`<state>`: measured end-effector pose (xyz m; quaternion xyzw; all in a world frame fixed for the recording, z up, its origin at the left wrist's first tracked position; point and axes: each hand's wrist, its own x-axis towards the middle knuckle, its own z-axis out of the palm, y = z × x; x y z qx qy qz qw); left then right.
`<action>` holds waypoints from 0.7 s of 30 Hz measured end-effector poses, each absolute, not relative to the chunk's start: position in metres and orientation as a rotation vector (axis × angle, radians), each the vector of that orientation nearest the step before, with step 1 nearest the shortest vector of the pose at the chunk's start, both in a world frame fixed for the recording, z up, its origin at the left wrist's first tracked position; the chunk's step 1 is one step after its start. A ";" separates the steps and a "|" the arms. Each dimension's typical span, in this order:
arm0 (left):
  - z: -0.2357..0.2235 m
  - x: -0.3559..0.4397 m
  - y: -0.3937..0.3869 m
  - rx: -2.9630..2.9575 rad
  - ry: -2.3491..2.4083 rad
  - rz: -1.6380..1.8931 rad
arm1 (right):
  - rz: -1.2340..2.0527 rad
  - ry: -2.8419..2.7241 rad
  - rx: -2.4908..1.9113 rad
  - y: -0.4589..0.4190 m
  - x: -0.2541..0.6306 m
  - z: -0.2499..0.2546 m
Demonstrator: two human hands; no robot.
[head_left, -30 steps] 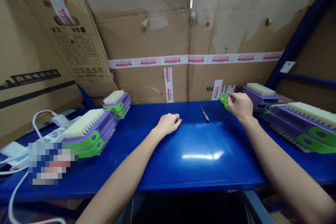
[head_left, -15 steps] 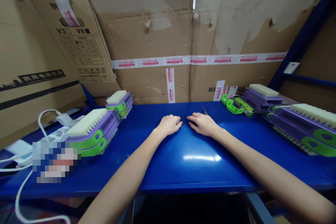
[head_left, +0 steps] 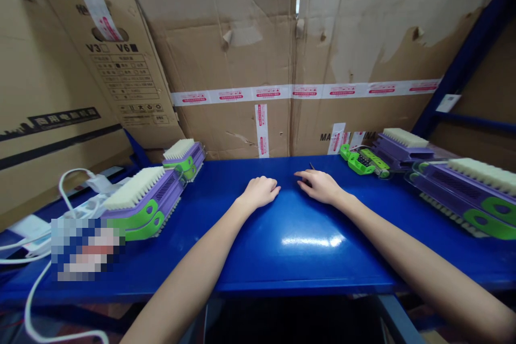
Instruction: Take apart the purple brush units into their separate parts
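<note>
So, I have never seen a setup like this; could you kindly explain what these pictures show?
There is no robot here: a person works with two bare hands, and every picture comes from one camera worn on the head, looking forward and down.

The surface is a blue tabletop, with cardboard standing behind it. On both sides sit purple-and-green blocks with pale, brush-like faces. Small green parts lie at the back right, and a white plug with cables is at the left.

The left hand is loosely curled, with nothing visible in it. The right hand is by a slim tool, whose dark tip shows just beyond it; whether it is held, I cannot tell.
</note>
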<state>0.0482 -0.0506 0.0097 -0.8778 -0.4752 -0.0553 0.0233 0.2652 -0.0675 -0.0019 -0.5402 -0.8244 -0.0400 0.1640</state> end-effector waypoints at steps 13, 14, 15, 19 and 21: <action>0.013 0.048 -0.052 -2.736 -1.468 -0.139 | -0.496 -1.914 -1.615 -0.097 0.345 0.074; 0.013 0.048 -0.052 -2.733 -1.473 -0.137 | -0.536 -1.908 -1.679 -0.103 0.358 0.081; 0.013 0.048 -0.052 -2.731 -1.477 -0.134 | -0.580 -1.894 -1.744 -0.108 0.373 0.088; 0.014 0.049 -0.053 -2.730 -1.476 -0.127 | -0.631 -1.673 -2.149 -0.122 0.449 0.101; 0.014 0.049 -0.052 -2.728 -1.472 -0.126 | -0.610 -1.568 -2.265 -0.126 0.489 0.097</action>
